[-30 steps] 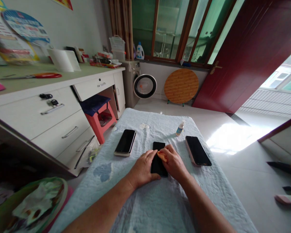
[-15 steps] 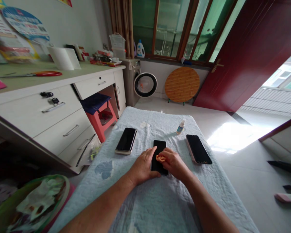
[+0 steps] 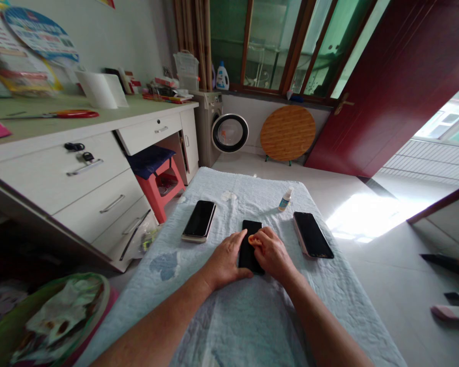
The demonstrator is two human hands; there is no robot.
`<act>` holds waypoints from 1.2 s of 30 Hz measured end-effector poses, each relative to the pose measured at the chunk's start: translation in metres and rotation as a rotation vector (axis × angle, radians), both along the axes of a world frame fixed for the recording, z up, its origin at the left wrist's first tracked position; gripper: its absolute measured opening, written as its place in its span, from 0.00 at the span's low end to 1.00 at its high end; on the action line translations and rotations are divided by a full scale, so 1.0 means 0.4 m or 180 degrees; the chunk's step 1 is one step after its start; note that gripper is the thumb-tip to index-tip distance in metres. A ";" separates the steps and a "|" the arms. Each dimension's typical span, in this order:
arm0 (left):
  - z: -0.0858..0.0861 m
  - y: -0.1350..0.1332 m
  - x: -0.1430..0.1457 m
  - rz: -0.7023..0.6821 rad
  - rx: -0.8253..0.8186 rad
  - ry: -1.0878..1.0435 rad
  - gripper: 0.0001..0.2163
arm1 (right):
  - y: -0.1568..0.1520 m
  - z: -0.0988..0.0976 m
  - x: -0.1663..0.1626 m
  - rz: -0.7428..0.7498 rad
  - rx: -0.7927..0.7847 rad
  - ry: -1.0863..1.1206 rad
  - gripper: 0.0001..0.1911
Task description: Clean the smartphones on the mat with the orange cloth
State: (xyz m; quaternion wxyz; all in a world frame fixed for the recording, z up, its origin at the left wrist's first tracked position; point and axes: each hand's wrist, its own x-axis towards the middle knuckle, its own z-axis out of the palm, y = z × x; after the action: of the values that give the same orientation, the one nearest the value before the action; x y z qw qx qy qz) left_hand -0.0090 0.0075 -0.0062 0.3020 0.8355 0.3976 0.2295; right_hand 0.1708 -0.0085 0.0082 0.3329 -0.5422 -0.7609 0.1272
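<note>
A black smartphone (image 3: 246, 255) lies flat, screen up, on the pale blue quilted cloth (image 3: 229, 326). My left hand (image 3: 226, 257) holds it in place, fingers along its left edge and thumb across its lower end. Pinched in my right hand (image 3: 271, 251) is a small orange cloth (image 3: 253, 240), pressed on the phone's screen; most of the cloth is hidden by the fingers. To the left a second phone (image 3: 201, 219) rests on a pale box. Another dark phone (image 3: 313, 234) lies on a pinkish box at the right, with a small spray bottle (image 3: 285, 199) standing behind it.
A white desk (image 3: 80, 173) with drawers runs along the left, a red stool (image 3: 160, 188) beneath it. At the lower left stands a bin (image 3: 103, 306) with crumpled tissue. Further back are a washing machine (image 3: 206, 122) with its door open and a round wooden tabletop (image 3: 287, 133).
My right hand has shifted slightly up and right on the phone, taking the orange cloth with it. The left hand and the phone have stayed in place.
</note>
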 end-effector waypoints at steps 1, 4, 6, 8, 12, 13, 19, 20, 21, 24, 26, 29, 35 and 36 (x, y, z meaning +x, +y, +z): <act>-0.001 0.001 0.000 -0.0024 0.0004 -0.0005 0.49 | -0.002 0.003 -0.001 0.0003 -0.0042 0.0027 0.06; -0.001 0.002 -0.002 -0.0033 0.0002 0.0010 0.49 | -0.007 0.007 -0.001 -0.0040 -0.0197 0.0218 0.09; -0.001 0.002 -0.002 -0.0017 -0.0009 0.0008 0.49 | -0.005 0.001 0.001 -0.0214 -0.0249 0.0399 0.09; -0.002 0.001 -0.003 -0.0015 -0.0026 -0.0012 0.49 | -0.001 -0.012 0.004 -0.0437 -0.0258 0.0530 0.11; -0.004 0.001 -0.005 -0.0013 -0.0057 -0.0020 0.49 | 0.007 -0.031 0.004 -0.0451 -0.0230 0.0519 0.10; -0.004 0.001 -0.005 -0.0015 -0.0054 -0.0025 0.49 | 0.008 -0.029 0.003 -0.0382 -0.0232 0.0467 0.09; 0.001 0.003 -0.003 -0.0010 -0.0079 -0.0073 0.49 | -0.005 0.009 0.008 0.0151 -0.0362 0.0072 0.06; 0.002 0.003 -0.003 -0.0006 -0.0078 -0.0082 0.50 | -0.008 0.014 0.011 0.0248 -0.0370 -0.0016 0.08; 0.002 0.003 -0.003 -0.0005 -0.0073 -0.0094 0.50 | -0.010 0.018 0.016 0.0309 -0.0373 -0.0104 0.11; 0.000 0.003 -0.004 -0.0031 -0.0077 -0.0108 0.49 | -0.011 0.022 0.028 0.0382 -0.0398 -0.0303 0.14; -0.001 0.003 -0.005 -0.0034 -0.0091 -0.0085 0.49 | -0.009 0.021 0.032 0.0429 -0.0406 -0.0360 0.12; -0.003 0.004 -0.005 -0.0031 -0.0097 -0.0040 0.50 | -0.008 0.020 0.029 0.0494 -0.0396 -0.0382 0.07; -0.004 0.005 -0.006 -0.0046 -0.0103 -0.0045 0.50 | -0.012 0.026 0.013 0.0280 -0.0294 -0.0571 0.07; -0.005 0.006 -0.007 -0.0051 -0.0098 -0.0049 0.50 | -0.014 0.029 0.012 0.0274 -0.0284 -0.0610 0.07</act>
State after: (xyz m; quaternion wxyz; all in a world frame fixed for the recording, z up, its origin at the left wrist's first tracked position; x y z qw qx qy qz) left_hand -0.0117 0.0097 -0.0081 0.3197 0.8321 0.3920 0.2273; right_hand 0.1754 -0.0140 0.0196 0.2284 -0.5330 -0.8054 0.1226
